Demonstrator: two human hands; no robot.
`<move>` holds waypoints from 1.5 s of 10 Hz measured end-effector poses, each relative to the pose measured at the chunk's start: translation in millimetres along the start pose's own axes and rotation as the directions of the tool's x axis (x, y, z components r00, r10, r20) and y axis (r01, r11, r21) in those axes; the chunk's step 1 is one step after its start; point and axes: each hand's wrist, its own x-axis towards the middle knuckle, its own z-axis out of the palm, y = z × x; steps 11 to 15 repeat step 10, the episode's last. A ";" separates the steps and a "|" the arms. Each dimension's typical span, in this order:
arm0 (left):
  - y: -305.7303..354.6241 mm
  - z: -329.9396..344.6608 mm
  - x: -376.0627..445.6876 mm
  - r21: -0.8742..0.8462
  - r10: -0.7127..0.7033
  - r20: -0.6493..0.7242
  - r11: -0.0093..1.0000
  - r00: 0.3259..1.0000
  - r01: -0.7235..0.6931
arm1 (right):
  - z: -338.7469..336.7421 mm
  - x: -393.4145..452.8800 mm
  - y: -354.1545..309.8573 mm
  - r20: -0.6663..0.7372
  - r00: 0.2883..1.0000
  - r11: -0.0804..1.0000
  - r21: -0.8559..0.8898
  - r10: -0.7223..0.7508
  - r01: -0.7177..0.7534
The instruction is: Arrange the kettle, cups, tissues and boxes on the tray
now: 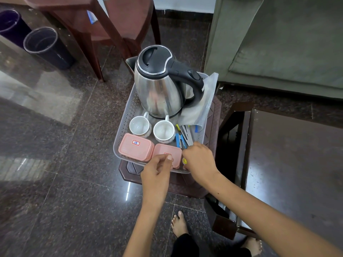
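Note:
A clear perforated tray (125,115) sits on a brown plastic stool (213,117). At its far end stands a steel kettle (159,89) with a black lid and handle. Two white cups (139,126) (164,131) stand side by side in the middle. Along the near edge lie a left pink box (136,147) and a right pink box (173,152). A plastic-wrapped tissue pack (204,104) leans at the right. My left hand (157,169) has its thumb on the right box's lid, fingers curled at its near edge. My right hand (198,160) curls down into the tray's near right corner, fingertips hidden.
Blue sachets (180,140) and metal spoons (186,134) lie in the tray's right side, and a yellow smiley item (184,160) shows by my right hand. Around the stool: a dark table (297,164) right, a green sofa (278,43), a brown chair (111,25), two dark bins (46,45).

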 end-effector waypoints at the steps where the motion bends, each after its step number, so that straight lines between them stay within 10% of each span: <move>1: 0.5 2.0 1.2 0.011 0.003 0.004 1.000 1.000 -0.003 | -4.0 0.4 0.4 0.012 1.000 1.000 -0.011 0.002 -0.002; 6: 10.0 7.7 1.1 0.095 0.120 0.004 0.988 0.993 -0.120 | -14.5 -0.4 5.3 -0.024 0.999 0.997 0.073 -0.027 0.028; 10: 6.7 11.7 -11.3 0.393 0.382 0.028 0.846 0.924 -0.361 | -1.5 -39.7 13.4 -0.475 0.830 0.834 0.552 0.291 0.023; 15: 6.7 11.7 -11.3 0.393 0.382 0.028 0.846 0.924 -0.361 | -1.5 -39.7 13.4 -0.475 0.830 0.834 0.552 0.291 0.023</move>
